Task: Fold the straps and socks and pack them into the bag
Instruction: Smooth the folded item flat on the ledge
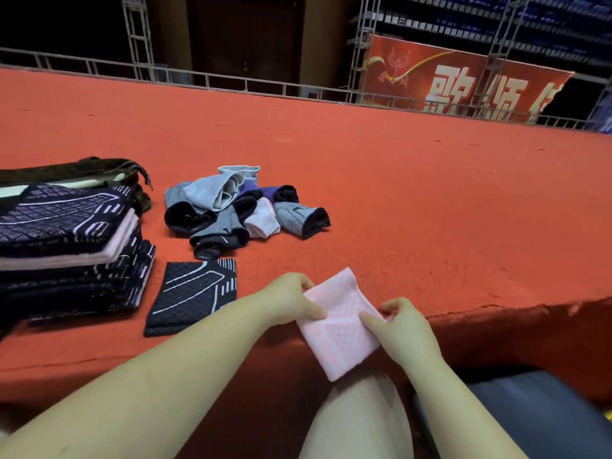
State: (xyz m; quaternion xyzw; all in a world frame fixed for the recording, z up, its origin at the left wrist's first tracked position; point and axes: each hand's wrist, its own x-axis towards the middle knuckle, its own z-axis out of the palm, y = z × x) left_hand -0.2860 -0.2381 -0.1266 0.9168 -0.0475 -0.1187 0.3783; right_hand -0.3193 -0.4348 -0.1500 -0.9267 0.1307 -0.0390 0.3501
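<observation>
A pink knitted strap point(337, 329) is held over the near edge of the red carpeted platform point(397, 193). My left hand point(294, 301) pinches its upper left side. My right hand point(394, 321) pinches its right side. A folded black patterned strap point(193, 294) lies flat just left of my hands. Further left stands a stack of folded black and pink straps point(69, 246). Behind the stack sits a dark olive bag point(99, 170). A loose pile of grey, black, purple and white socks point(238, 210) lies in the middle of the platform.
The platform's torn front edge point(496, 309) runs beneath my hands. My bare knee point(357, 422) is below the pink strap. A metal railing point(231, 82) and a red banner point(463, 84) stand at the far edge.
</observation>
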